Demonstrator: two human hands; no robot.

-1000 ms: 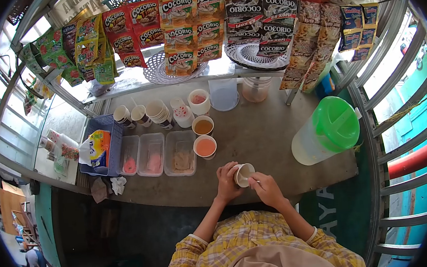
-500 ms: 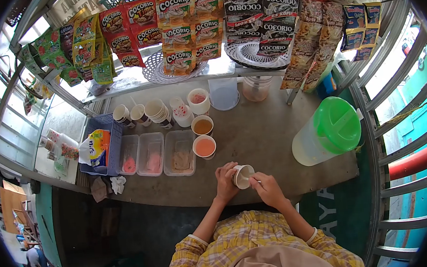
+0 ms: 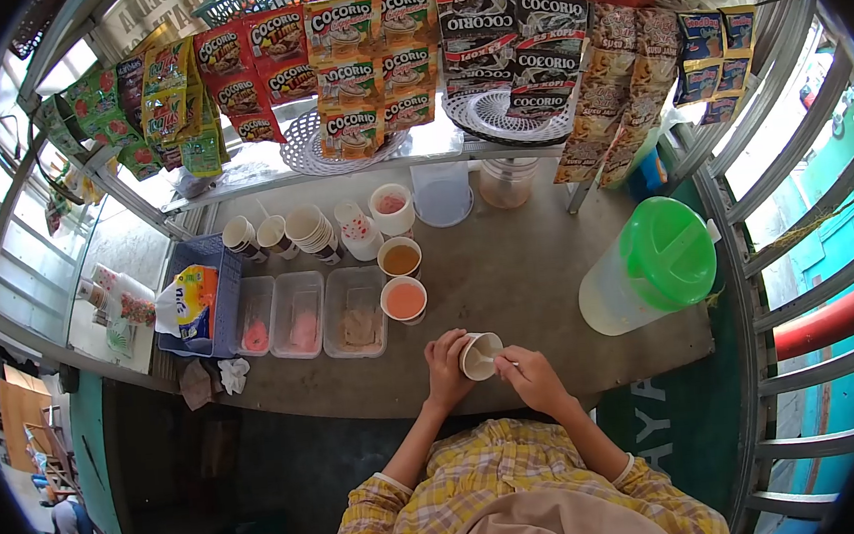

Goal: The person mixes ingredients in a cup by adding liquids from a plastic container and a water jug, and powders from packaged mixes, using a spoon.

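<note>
A white paper cup (image 3: 472,362) is tilted toward me near the counter's front edge, with my left hand (image 3: 447,368) wrapped round its left side. My right hand (image 3: 528,373) pinches the handle of a white spoon (image 3: 487,359) that dips into the cup. What lies at the bottom of the cup is too small to tell. Beyond my left hand stand a cup of pink-orange drink (image 3: 404,299) and a cup of amber drink (image 3: 400,259).
Three clear tubs (image 3: 354,313) with powders sit left, beside a blue basket (image 3: 227,333) and stacked cups (image 3: 312,231). A green-lidded jug (image 3: 638,265) stands right. Sachets (image 3: 347,77) hang above; a grey counter (image 3: 548,277) spans the middle.
The view has shifted slightly, so most things appear a little to the left. Both hands keep their hold on the cup and spoon.
</note>
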